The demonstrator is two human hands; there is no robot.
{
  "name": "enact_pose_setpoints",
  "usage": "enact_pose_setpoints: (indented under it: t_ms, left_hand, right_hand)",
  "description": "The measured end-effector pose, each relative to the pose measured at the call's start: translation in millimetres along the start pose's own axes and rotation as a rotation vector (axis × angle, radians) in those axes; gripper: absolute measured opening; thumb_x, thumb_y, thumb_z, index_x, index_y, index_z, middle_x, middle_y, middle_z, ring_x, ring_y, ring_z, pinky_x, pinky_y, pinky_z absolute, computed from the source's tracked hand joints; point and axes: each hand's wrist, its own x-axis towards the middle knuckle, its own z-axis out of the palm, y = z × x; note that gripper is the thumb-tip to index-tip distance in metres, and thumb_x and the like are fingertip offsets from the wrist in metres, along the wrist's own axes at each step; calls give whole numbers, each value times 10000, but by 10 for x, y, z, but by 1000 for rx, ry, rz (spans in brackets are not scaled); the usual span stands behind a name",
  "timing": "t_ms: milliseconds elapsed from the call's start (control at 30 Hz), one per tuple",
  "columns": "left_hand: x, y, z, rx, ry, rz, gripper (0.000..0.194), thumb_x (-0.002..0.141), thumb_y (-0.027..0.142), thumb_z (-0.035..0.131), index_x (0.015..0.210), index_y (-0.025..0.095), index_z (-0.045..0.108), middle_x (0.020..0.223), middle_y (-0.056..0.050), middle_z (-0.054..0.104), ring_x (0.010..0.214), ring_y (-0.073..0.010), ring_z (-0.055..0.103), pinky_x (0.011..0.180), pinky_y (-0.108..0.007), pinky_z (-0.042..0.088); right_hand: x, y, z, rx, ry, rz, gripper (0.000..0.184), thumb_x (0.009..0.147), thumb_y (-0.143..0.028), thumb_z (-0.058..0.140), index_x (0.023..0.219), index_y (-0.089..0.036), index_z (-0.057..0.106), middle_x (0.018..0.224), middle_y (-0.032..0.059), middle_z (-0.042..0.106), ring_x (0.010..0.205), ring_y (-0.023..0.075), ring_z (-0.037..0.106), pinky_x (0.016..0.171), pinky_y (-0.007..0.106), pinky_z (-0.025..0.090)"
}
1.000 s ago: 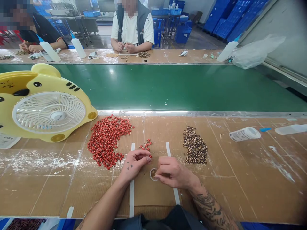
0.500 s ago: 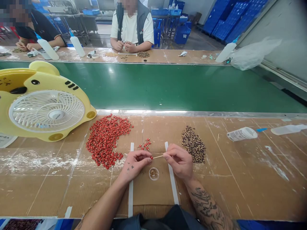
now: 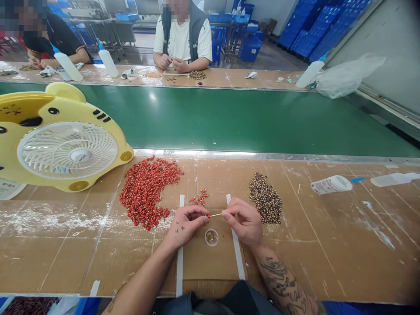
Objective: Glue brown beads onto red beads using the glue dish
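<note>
My left hand [image 3: 186,224] pinches a small red bead [image 3: 208,215] between thumb and forefinger. My right hand [image 3: 243,221] holds a thin pale stick [image 3: 215,215] whose tip meets that bead. Below the hands stands a small transparent cup [image 3: 211,237] with amber liquid in it. A large heap of red beads [image 3: 144,192] lies left of my hands, and a small scatter of red beads [image 3: 198,197] lies just above them. To the right is a heap of dark and cream speckled beads [image 3: 265,199].
Two white tape strips [image 3: 180,245] run along the cardboard-covered bench [image 3: 108,262]. A yellow animal-shaped fan [image 3: 67,151] stands at left, before a green conveyor belt [image 3: 210,118]. A plastic bottle [image 3: 331,184] lies at right. Two people work across the belt.
My right hand has risen from the cup to the bead in my left hand, bringing the stick to it. Little has changed in the last half second.
</note>
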Motion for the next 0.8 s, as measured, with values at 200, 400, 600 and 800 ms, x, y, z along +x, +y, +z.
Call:
enact_pose_setpoints:
  t_ms: [200,400,600,800]
  left_hand:
    - [-1,6,1,-16,0,10,140,694,252,789,780,155,735,654,-7,702,599,-126,613,594,-219,456]
    - [8,-18,-22,-31,15,15,168,681,264,797,796,158,736,662,-12,710,605,-136,622,601,-230,463]
    - [18,-64,-61,-90,0,17,145,702,241,785,814,160,741,718,-27,734,668,-142,656,672,-230,499]
    - [38,-70,-71,-103,21,28,134,702,233,782,811,166,742,697,-8,711,639,-126,627,665,-221,500]
  right_hand:
    - [5,-35,-70,5,46,7,167,864,-190,637,698,-194,635,629,-2,547,594,151,508,564,290,401]
    - [22,-176,-115,-159,-461,-107,220,904,-271,607,701,-191,636,659,18,564,615,154,518,561,273,400]
    - [73,-143,-334,-319,-397,14,198,935,-287,582,785,-191,666,706,26,617,658,161,557,611,278,429]
    - [146,13,-952,-676,-344,149,144,898,-185,586,820,-200,707,782,41,669,760,205,603,694,327,467]
